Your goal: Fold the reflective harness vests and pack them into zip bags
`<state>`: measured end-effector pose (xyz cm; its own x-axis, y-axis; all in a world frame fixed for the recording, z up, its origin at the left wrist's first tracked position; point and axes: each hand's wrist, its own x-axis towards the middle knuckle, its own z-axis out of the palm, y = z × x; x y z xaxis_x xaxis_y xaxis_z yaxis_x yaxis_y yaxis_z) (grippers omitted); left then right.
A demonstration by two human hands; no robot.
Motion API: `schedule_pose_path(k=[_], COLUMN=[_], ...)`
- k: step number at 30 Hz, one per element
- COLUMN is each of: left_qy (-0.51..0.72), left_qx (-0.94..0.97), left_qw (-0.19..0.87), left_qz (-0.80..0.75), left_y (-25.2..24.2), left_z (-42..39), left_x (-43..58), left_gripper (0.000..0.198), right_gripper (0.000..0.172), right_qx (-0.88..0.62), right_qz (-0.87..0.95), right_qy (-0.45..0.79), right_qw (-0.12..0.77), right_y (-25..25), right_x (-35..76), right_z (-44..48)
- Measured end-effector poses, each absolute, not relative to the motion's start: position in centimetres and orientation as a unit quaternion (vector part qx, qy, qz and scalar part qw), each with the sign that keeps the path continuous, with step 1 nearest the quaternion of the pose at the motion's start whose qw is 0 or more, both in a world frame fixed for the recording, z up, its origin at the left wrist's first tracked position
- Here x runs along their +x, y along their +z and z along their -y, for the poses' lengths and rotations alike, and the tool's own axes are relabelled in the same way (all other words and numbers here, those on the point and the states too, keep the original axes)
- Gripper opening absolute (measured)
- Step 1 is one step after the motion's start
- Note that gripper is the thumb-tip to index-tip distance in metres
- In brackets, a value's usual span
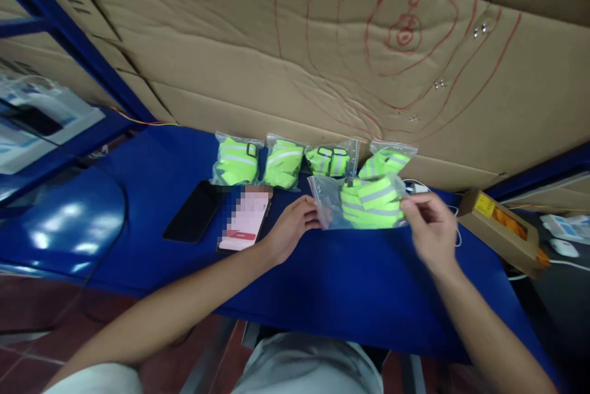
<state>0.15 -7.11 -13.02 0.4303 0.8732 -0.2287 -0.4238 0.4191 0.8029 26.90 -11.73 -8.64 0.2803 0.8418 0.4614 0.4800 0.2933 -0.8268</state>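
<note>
A clear zip bag of folded neon-yellow reflective straps (pixel 372 203) is held above the blue table (pixel 313 283). My right hand (pixel 431 225) pinches the bag's right edge between thumb and fingers. At the opposite side, my left hand (pixel 297 225) has its fingers curled against the bag's zip end, and its fingertips are partly hidden. Behind, along the cardboard, lie more such bags: one at the far left (pixel 237 160), another beside it (pixel 283 162), a third with black buckles showing (pixel 328 160), and one partly covered by the held bag (pixel 388 160).
Left of my hands lie a dark phone (pixel 191 212) and a phone with a lit screen (pixel 245 219). A cardboard box with an orange item (pixel 500 231) stands at the right, near a white mouse (pixel 565 248). A cardboard wall (pixel 221 74) with red drawn rings closes off the back.
</note>
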Motion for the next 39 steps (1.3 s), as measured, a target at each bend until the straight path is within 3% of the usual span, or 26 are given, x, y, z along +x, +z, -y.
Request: schedule_pose_path(k=[4,9,13,15,18,19,21,24,26,30,34,39], left_qy=[0.392,0.352,0.318,0.301,0.282,0.277,0.271,0.262,0.258,0.258,0.26,0.254], left_qx=[0.358,0.407,0.435,0.444,0.454,0.455,0.455,0.449,0.44,0.417,0.397,0.388], left_qw=[0.767,0.759,0.763,0.767,0.77,0.771,0.773,0.78,0.787,0.795,0.804,0.807], left_qz=[-0.36,-0.367,-0.358,-0.352,-0.348,-0.348,-0.349,-0.348,-0.349,-0.357,-0.359,-0.366], left_y=[-13.3,-13.5,-13.9,-14.0,-13.9,-13.9,-13.8,-13.8,-14.0,-14.4,-14.5,-14.5], left_z=[7.1,7.4,7.8,8.1,8.3,8.4,8.5,8.4,8.3,7.9,7.4,7.4], left_x=[0.2,0.5,0.8,0.8,0.8,0.8,0.9,0.9,0.9,0.8,0.6,0.7], left_gripper=[0.019,0.017,0.016,0.015,0.016,0.016,0.017,0.019,0.021,0.027,0.03,0.029], right_gripper=[0.011,0.018,0.021,0.022,0.022,0.023,0.021,0.02,0.021,0.02,0.023,0.028], right_qx=[-0.517,-0.552,-0.523,-0.538,-0.609,-0.625,-0.643,-0.586,-0.528,-0.54,-0.496,-0.577], right_qz=[0.641,0.733,0.595,0.615,0.703,0.704,0.666,0.585,0.56,0.669,0.608,0.698], right_qy=[-0.096,-0.114,-0.207,-0.201,-0.155,-0.151,-0.14,-0.136,-0.16,-0.057,-0.174,-0.126], right_qw=[0.559,0.381,0.574,0.541,0.332,0.303,0.35,0.543,0.618,0.508,0.595,0.404], right_y=[-2.1,1.6,3.4,3.4,2.3,2.0,1.6,1.8,1.8,1.2,1.5,1.8], right_x=[26.6,26.3,26.3,26.3,27.2,27.7,28.6,28.4,26.7,21.6,19.4,23.4], right_z=[11.0,10.1,10.3,10.2,10.0,9.9,9.9,9.7,9.4,8.7,8.6,9.5])
